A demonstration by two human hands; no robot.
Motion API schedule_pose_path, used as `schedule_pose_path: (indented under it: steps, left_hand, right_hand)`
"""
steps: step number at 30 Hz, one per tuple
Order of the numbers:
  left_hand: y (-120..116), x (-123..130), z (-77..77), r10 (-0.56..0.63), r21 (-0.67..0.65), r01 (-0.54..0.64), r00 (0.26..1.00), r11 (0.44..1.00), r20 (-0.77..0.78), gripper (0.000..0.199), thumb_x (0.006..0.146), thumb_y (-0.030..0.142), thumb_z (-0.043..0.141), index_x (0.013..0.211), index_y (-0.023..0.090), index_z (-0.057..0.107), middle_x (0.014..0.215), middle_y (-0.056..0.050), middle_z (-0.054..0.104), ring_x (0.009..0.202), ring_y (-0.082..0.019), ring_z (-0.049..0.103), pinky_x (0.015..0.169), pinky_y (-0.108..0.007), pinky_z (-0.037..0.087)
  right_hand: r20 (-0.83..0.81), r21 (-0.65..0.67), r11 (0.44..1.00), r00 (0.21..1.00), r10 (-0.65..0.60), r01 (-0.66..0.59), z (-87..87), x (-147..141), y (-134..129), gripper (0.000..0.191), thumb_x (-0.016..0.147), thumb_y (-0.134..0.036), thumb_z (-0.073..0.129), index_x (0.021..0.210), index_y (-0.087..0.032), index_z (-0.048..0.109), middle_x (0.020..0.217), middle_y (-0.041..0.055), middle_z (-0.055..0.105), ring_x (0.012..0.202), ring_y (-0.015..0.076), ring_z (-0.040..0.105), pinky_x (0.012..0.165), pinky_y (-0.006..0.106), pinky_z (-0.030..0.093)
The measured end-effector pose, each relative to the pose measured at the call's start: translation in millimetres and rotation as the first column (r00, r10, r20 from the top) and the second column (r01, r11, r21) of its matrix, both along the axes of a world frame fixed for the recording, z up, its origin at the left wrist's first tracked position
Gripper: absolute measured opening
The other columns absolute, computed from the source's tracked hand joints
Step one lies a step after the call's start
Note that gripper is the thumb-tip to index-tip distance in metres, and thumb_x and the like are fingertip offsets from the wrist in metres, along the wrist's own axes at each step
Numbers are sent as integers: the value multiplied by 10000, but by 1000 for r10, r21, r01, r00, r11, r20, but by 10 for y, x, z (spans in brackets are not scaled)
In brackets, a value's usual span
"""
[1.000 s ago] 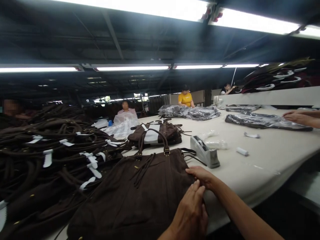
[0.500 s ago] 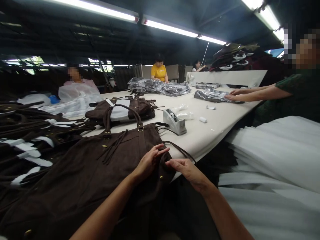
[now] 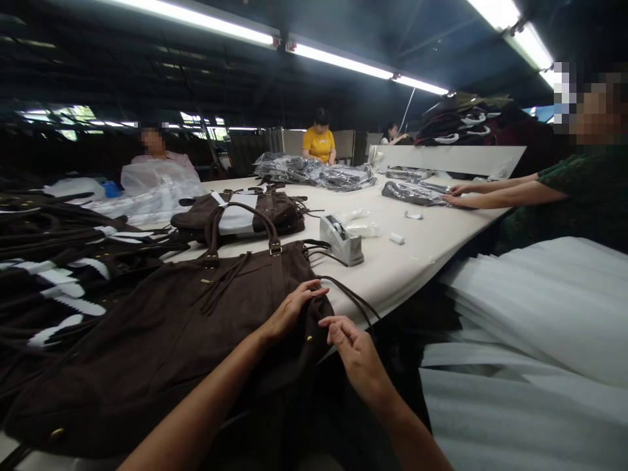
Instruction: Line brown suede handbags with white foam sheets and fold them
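A large dark brown bag lies at the near side of the table, its handles and thin cords towards the far side. My left hand rests on its right end, fingers stretched out over the edge; its thumb is hidden. At the same end, just lower and to the right, my right hand has curled fingers, with the fingertips closed at the bag's edge beside a small brass stud. Beyond the bag stands a grey tape dispenser. Behind the handles lies another brown bag with a white wrap.
Brown bags with white strips are piled at left. White sheets are stacked at right. Plastic-wrapped bags lie on the far table. At right, a person's hands touch a wrapped bag. Other people are farther back.
My right hand has moved slightly left and its fingers look more curled. My left hand remains on the bag's end. The whole view has shifted a little.
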State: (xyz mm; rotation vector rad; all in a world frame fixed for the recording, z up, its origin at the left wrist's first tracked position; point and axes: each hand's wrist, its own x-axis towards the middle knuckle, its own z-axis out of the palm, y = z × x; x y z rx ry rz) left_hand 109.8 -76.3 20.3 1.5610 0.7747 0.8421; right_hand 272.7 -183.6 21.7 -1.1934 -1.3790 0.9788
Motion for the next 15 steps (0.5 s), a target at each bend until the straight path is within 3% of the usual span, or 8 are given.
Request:
schedule_pose_path:
  steps: [3,5,8,11,13,15]
  left_hand:
    - [-18,23,18,-5,-87,11,997,996,72,505,938,462,371,1326,163,492,1336,-147,588,1236,-292,538,1076,-469,345]
    - [-41,16,96,10,-109,-2,997,994,74,509,932,458,366,1324,155,487,1323,-160,595,1212,-298,557,1030,-479,398]
    - [-104,-112,294,64,-55,-63,998,996,17,432,865,432,527,1188,158,612,1253,-134,645,1198,-298,560,1047,-446,389]
    - [-292,-449,477,178,112,-159,965,981,-194,368,809,432,631,1069,180,692,1133,-103,697,1125,-302,594,1056,-443,381]
    - [-508,-787,504,304,364,-130,826,922,-474,387,827,477,611,1117,230,681,1170,-82,683,1151,-301,582,1060,-455,386]
    - [-755,-1182,424,412,535,-8,646,845,-642,455,800,534,633,1165,264,658,1310,-78,607,1271,-310,496,1084,-458,376]
  right_hand:
    - [115,170,985,992,-43,23,37,53,-63,301,919,-300,488,1203,-232,557,1250,91,569,1088,216,567,921,354,473]
    - [343,331,938,939,-22,-99,114,92,-23,419,891,-203,496,1304,-270,509,1404,84,469,1256,237,466,1046,415,401]
    - [678,348,841,731,79,-414,288,146,137,543,860,-251,601,1382,-301,463,1460,62,438,1383,264,321,1153,478,254]
    - [842,229,786,522,136,-574,434,159,344,671,763,-399,746,1363,-254,483,1418,110,475,1352,309,354,1127,501,277]
    - [896,163,763,417,151,-626,488,142,455,599,705,-417,798,1217,-198,576,1293,127,543,1259,311,429,1056,467,361]
    - [926,109,745,340,165,-658,508,124,530,433,689,-336,819,1023,-161,606,1120,107,582,1116,279,490,949,402,431]
